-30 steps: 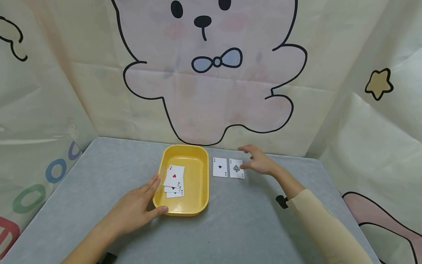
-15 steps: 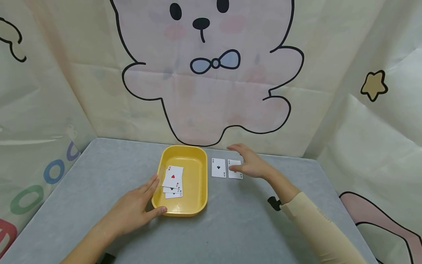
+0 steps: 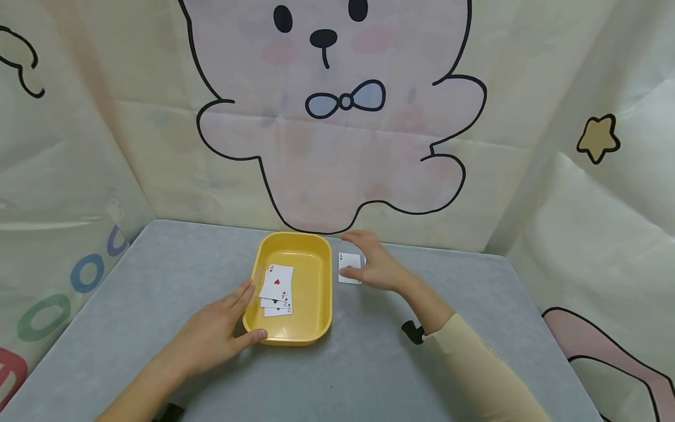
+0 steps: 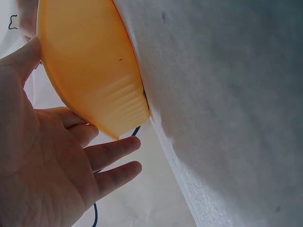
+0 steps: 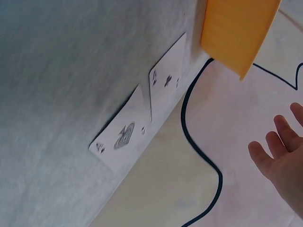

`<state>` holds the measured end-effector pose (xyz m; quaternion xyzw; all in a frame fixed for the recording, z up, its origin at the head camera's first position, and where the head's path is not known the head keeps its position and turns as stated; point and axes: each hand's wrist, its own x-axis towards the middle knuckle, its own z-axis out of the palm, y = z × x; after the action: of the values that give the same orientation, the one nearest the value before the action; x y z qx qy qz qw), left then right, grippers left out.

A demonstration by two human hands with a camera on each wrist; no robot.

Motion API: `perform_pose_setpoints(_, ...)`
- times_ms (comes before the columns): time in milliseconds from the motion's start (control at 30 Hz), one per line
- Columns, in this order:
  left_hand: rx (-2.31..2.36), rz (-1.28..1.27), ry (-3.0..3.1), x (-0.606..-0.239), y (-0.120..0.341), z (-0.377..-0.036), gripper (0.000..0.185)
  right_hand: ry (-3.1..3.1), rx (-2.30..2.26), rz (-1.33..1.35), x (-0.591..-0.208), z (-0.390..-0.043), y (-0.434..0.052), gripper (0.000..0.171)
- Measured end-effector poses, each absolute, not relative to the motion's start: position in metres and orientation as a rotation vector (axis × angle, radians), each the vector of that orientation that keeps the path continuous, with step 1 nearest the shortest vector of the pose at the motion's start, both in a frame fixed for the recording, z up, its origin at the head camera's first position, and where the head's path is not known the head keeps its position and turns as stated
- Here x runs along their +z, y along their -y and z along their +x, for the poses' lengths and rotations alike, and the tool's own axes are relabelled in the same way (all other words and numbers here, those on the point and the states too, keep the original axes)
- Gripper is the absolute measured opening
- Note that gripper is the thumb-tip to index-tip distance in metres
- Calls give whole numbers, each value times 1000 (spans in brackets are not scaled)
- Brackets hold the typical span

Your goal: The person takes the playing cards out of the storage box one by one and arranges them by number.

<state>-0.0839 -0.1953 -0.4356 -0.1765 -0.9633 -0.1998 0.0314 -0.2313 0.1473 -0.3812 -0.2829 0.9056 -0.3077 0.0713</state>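
A person's left hand (image 3: 211,337) steadies the near left corner of a yellow tray (image 3: 319,305), fingers straight along its wall and thumb against the front rim. Several playing cards, an ace of hearts (image 3: 276,282) on top, already lie in the tray; two remain on the grey table (image 3: 158,281), so the sorting looks partly done. The right hand (image 3: 377,266) hovers flat and relaxed, holding nothing, over the ace of spades (image 5: 124,135), with the ace of clubs (image 3: 349,268) just left of it.

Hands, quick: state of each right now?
Left hand: open, fingers straight, resting against the yellow tray.
Right hand: open, holds nothing, over the two cards.
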Motion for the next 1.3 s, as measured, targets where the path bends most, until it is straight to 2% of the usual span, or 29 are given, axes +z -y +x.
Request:
perform_pose_setpoints(667, -607, -545, 2960, -438, 195, -84, 96, -2698, -872, -1019, -394, -220, -81, 77)
perform_pose_setpoints(1300, -604, -566, 2948, -437, 195, -84, 95, -2615, -962, -911, -407, -219, -32, 83)
